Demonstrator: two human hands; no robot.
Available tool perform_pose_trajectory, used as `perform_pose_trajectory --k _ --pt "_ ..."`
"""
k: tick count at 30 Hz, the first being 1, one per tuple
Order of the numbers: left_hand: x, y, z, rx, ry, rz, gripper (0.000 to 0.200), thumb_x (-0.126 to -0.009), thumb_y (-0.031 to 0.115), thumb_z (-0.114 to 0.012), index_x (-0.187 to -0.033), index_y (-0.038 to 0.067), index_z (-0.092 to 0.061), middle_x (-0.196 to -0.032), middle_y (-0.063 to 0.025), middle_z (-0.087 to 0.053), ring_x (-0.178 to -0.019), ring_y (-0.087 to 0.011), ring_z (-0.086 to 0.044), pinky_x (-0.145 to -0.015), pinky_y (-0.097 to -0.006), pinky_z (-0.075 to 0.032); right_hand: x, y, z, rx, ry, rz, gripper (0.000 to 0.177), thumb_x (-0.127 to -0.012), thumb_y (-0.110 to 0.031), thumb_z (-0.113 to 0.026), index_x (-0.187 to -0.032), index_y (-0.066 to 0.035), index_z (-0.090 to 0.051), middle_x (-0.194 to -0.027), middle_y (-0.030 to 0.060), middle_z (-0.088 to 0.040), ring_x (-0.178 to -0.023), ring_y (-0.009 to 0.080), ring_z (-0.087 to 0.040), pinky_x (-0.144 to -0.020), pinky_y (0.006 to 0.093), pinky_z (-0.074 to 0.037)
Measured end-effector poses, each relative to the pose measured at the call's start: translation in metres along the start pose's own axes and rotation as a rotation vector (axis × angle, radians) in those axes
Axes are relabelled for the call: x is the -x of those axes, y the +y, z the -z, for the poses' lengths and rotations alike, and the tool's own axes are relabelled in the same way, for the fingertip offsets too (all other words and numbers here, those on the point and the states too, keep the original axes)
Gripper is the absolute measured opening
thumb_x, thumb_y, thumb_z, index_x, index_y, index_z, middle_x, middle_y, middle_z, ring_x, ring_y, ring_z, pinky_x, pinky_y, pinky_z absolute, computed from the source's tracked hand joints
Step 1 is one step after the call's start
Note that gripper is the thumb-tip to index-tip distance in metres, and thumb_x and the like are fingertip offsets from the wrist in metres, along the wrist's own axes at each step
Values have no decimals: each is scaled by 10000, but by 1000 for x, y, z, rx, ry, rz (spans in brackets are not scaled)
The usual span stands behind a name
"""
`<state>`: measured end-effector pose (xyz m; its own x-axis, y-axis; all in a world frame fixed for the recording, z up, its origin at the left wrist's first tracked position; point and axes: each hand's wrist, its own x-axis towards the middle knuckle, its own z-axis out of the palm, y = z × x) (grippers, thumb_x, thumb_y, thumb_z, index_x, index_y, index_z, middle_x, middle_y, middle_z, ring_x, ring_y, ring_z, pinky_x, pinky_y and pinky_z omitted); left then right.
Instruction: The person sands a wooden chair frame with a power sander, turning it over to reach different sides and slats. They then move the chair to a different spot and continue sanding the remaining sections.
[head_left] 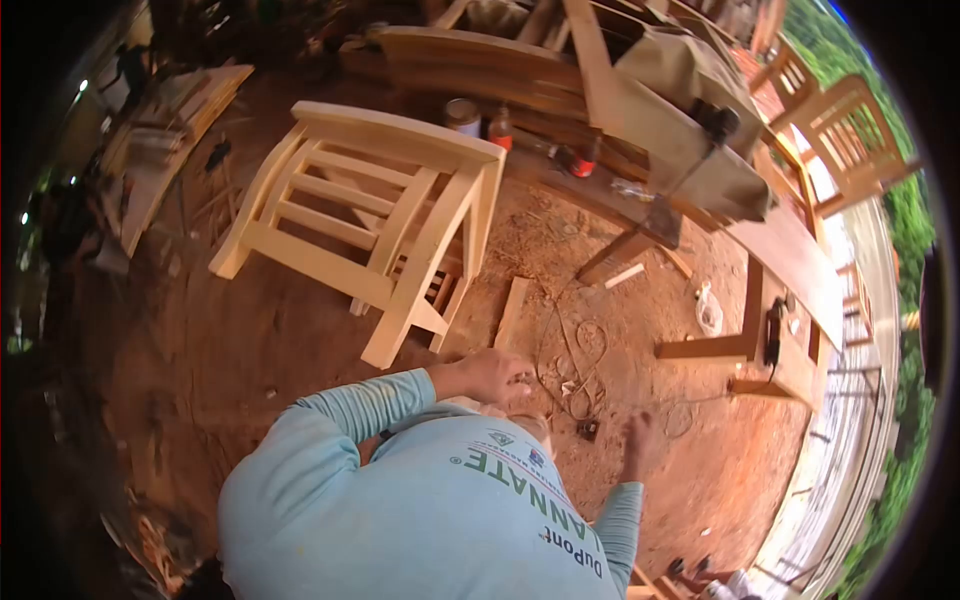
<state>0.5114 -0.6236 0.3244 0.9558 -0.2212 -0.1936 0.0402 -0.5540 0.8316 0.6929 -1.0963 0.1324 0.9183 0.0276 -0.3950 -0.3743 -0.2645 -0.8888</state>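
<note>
My left hand [497, 376] is in front of my body with its fingers curled in; what it grips, if anything, I cannot tell. My right hand [637, 434] hangs low at my other side, smeared by motion. Beyond my left hand stands a pale, unfinished wooden chair frame [395, 285] with a slatted side. A short wooden strip [512, 312] lies on the ground between that frame and my hands. Just past my hands, a thin cord [563, 392] loops over the dirt, with a small dark object [588, 429] near its end.
A wooden bench [790, 260] runs along the right, its legs reaching into the floor space. Cloth [690, 125] drapes over timber at the back. A can [462, 117] and a red-labelled bottle [501, 128] stand behind the frame. Boards [185, 150] lean at left; finished-looking chairs [850, 130] stand far right.
</note>
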Motion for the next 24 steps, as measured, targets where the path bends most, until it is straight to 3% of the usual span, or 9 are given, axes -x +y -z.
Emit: perform_pose_trajectory --k 5,6,10,12,14,17,20,21,24 --pt "9 -28 -3 71 323 189 363 -953 360 -699 -1198 91 -698 -1054 -156 -728 -1020 -327 -719 -872 -433 -569 -76 -178 -4 -204 182 188 321 -976 -106 -656 -1272 -23 -563 -853 8 -566 -697 108 -557 -564 248 -436" --pt "12 -34 -6 83 343 239 362 -947 356 -706 -1190 87 -701 -1057 -155 -730 -1017 -326 -721 -870 -429 -572 -113 -201 11 -171 39 302 336 -956 -130 -665 -1248 10 -578 -928 56 -614 -738 132 -594 -623 266 -492" --pt "28 -50 -40 171 432 490 359 -919 350 -737 -1153 78 -721 -1060 -166 -741 -993 -316 -730 -852 -418 -579 -261 -322 25 243 27 634 287 -948 -217 -637 -1133 3 -643 -891 49 -612 -718 114 -561 -625 283 -488" --pt "40 -77 -79 199 603 570 332 -925 352 -713 -1089 63 -727 -1013 -167 -749 -950 -344 -726 -829 -434 -579 -269 -402 -23 424 408 825 421 -949 -287 -653 -1250 7 -675 -1081 159 -727 -951 232 -690 -819 349 -545" --pt "51 -97 -120 256 779 692 323 -929 351 -693 -1040 51 -737 -974 -177 -750 -915 -365 -724 -807 -439 -578 -336 -468 -33 480 316 690 589 -978 -426 -704 -1385 -8 -623 -1233 175 -706 -1097 287 -674 -982 397 -518" --pt "83 -127 -191 300 928 937 315 -941 352 -657 -1033 66 -752 -950 -211 -734 -907 -375 -726 -784 -448 -570 -410 -547 -70 864 496 1116 906 -926 -643 -673 -1473 65 -534 -1564 299 -467 -1448 420 -450 -1194 490 -371" --pt "111 -102 -254 586 901 1316 277 -967 349 -623 -1076 144 -772 -966 -194 -750 -899 -364 -729 -786 -458 -562 -482 -597 -114 1062 396 1151 1251 -813 -857 -625 -1574 97 -353 -1638 302 -347 -1522 431 -334 -1247 480 -293" --pt "120 -88 -273 757 860 1381 284 -982 355 -613 -1147 192 -779 -983 -173 -761 -889 -359 -731 -785 -457 -561 -479 -610 -130 1021 375 1155 1271 -806 -869 -619 -1570 110 -348 -1647 301 -332 -1532 426 -321 -1251 476 -289" --pt "136 -53 -318 931 712 1600 396 -1004 365 -605 -1300 117 -692 -1071 -182 -752 -916 -352 -729 -805 -456 -569 -505 -623 -171 1172 263 1085 1271 -776 -870 -646 -1585 66 -357 -1641 291 -354 -1530 408 -340 -1243 474 -304"
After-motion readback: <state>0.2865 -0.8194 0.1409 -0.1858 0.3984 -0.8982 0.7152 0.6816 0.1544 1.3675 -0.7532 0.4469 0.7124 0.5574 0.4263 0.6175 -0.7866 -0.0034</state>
